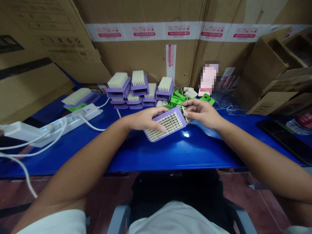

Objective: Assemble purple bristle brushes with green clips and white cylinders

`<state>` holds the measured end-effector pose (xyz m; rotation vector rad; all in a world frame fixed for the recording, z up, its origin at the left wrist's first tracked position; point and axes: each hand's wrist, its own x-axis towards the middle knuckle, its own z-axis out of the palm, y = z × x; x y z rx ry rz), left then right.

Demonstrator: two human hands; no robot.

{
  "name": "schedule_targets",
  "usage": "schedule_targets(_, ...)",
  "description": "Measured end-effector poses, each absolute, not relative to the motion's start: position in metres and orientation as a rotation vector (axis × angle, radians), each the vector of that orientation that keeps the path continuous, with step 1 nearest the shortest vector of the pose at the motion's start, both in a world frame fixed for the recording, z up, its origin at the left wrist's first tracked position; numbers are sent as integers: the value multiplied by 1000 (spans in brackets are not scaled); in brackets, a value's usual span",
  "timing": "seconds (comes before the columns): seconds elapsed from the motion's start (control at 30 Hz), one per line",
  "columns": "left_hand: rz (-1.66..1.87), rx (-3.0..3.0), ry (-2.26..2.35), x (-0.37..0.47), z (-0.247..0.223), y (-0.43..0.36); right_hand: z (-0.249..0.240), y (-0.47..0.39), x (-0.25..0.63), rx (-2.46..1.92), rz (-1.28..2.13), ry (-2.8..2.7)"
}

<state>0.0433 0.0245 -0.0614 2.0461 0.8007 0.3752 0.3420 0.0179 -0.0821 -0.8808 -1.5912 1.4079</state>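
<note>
My left hand (146,119) is closed on a purple brush head (168,126), its thumb lying over the pale bristle tufts, which face up toward me. At the brush head's right end, my right hand (201,112) pinches a small green plastic piece (182,110) against the purple edge. Whether that piece is fastened there I cannot tell. Just behind the hands lies a pile of green plastic parts (179,98) with white cylinders (190,92) beside it. Several finished-looking purple brush heads with white bristles (118,85) are stacked at the back left of the pile.
A white power strip (70,122) with cables sits on the blue table (151,159) at left, near another brush (78,98). Cardboard boxes (146,55) wall the back; open cartons (270,78) stand at right. A black phone-like slab (285,139) lies at the right edge.
</note>
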Motion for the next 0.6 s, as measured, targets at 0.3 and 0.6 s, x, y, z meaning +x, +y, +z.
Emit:
schedule_targets(0.3,874,2626,860,40,-80,24,-85,5,345,-560,467,-1885)
schedule_targets(0.6,1240,2895,659,44,-86,26,-83,2,343,-378,31,-1914)
